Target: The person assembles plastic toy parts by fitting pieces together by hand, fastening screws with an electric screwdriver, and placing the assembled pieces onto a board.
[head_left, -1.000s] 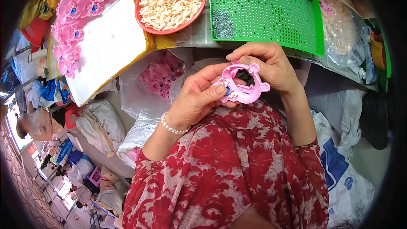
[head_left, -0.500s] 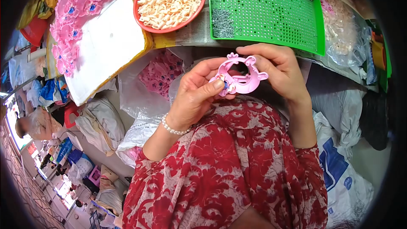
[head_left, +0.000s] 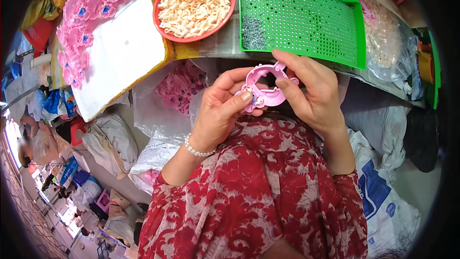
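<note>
Above my lap I hold a pink plastic ring-shaped toy part (head_left: 274, 100) with a wide round opening and small knobs along its rim. A small figure with blue and white on it sits at its left end, partly under a thumb. My left hand (head_left: 223, 98) pinches that end between thumb and fingers. On the opposite side, my right hand (head_left: 314, 88) grips the rim, its thumb on the near face and its index finger reaching over the top. Whether a small piece is between those right fingertips is hidden.
A green perforated tray (head_left: 311, 24) with small metal pieces (head_left: 253, 32) stands ahead, beside a red basket (head_left: 231, 12) of cream plastic pieces (head_left: 194, 9). Similar pink parts (head_left: 81, 14) lie on a white board (head_left: 124, 43) at left. Below hangs a clear bag (head_left: 148, 96) of pink parts.
My right hand has closed in on the ring, with its thumb now against the rim. The ring has turned slightly. My left hand keeps its pinch.
</note>
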Motion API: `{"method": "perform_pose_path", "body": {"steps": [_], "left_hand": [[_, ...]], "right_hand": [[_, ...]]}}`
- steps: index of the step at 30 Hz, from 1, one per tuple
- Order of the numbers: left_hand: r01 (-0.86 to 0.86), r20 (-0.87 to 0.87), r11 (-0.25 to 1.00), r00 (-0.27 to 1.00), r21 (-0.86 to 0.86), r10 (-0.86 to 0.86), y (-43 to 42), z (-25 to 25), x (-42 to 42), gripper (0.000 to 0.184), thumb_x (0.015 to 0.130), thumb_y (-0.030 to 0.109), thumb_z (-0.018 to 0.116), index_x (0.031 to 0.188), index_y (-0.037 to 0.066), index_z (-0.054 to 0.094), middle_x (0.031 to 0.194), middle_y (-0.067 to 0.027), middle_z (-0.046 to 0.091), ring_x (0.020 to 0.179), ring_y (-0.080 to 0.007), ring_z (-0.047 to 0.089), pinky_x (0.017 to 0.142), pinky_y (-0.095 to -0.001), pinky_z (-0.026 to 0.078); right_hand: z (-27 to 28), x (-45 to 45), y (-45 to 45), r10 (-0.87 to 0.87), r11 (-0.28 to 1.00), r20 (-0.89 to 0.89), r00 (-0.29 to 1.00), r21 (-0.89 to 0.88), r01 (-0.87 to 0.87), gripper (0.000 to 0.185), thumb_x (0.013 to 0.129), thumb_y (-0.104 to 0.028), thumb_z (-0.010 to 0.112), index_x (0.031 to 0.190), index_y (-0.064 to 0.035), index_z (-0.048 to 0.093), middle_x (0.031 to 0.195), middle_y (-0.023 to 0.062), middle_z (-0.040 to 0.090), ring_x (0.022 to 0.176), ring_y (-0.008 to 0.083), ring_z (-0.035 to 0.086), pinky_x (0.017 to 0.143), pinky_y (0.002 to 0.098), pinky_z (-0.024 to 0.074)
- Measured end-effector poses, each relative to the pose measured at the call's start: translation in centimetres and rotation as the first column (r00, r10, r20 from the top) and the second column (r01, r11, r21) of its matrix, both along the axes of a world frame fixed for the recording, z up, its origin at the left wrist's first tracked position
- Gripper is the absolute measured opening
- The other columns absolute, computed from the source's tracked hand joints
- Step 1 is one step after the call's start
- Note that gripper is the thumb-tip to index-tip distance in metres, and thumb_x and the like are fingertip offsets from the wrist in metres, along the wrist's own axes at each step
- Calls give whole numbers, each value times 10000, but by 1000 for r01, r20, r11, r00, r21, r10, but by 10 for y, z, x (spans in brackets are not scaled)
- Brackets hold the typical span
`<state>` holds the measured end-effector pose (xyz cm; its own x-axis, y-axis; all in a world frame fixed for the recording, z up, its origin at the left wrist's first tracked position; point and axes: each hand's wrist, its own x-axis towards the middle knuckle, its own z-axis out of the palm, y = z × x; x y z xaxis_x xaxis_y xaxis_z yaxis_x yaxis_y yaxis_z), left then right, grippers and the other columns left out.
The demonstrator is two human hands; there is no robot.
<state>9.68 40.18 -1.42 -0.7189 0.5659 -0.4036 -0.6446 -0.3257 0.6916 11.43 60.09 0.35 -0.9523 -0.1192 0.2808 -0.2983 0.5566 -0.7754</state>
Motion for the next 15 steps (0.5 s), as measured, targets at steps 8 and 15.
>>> {"method": "perform_pose_path", "body": {"steps": [8, 15], "left_hand": [[18, 116, 993, 993, 118, -32, -5, -4, -1, 410, 863, 104, 546, 1243, 8, 425, 1078, -166, 597, 893, -237, 633, 751, -312, 553], [21, 113, 1000, 993, 15, -23, -3, 1, 0, 497, 789, -12, 635, 1240, 36, 431, 1068, -142, 606, 854, -196, 641, 741, -287, 553]], "right_hand": [[-15, -9, -11, -29, 999, -153, 988, -43, 23, 321, 779, -85, 655, 1082, -4, 590, 746, 128, 609, 600, 238, 588, 535, 318, 459], [-13, -14, -11, -9, 998, -143, 990, -59, 0, 343, 771, -81, 664, 1100, -21, 591, 746, 122, 614, 600, 236, 586, 536, 314, 459]]}}
